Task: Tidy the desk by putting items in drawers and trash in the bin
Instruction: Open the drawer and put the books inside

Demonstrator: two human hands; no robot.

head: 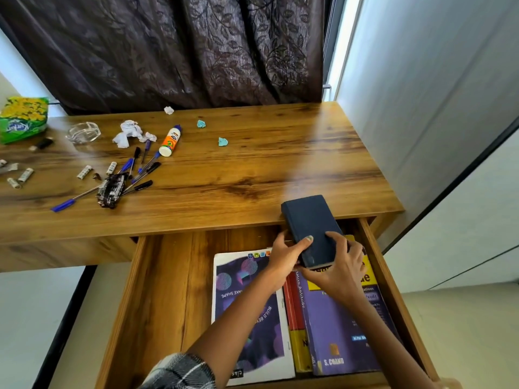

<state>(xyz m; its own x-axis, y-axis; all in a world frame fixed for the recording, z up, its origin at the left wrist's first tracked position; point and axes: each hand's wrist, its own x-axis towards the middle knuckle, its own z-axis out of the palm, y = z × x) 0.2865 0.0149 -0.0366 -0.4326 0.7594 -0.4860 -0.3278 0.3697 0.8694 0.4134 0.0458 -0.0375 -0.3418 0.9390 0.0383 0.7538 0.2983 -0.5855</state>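
Observation:
A dark blue hardcover book hangs tilted over the open wooden drawer, its far end above the desk's front edge. My left hand grips its left side and my right hand holds its near right corner. Inside the drawer lie a white and purple notebook and a thick purple book with a red and yellow spine beside it. On the desk to the left sit several blue pens, a glue bottle, crumpled white paper, two teal paper balls and a crumpled black wrapper.
A glass ashtray, a green tissue pack, several small batteries and a black lighter lie at the desk's left. A dark curtain hangs behind. A white wall panel stands close on the right.

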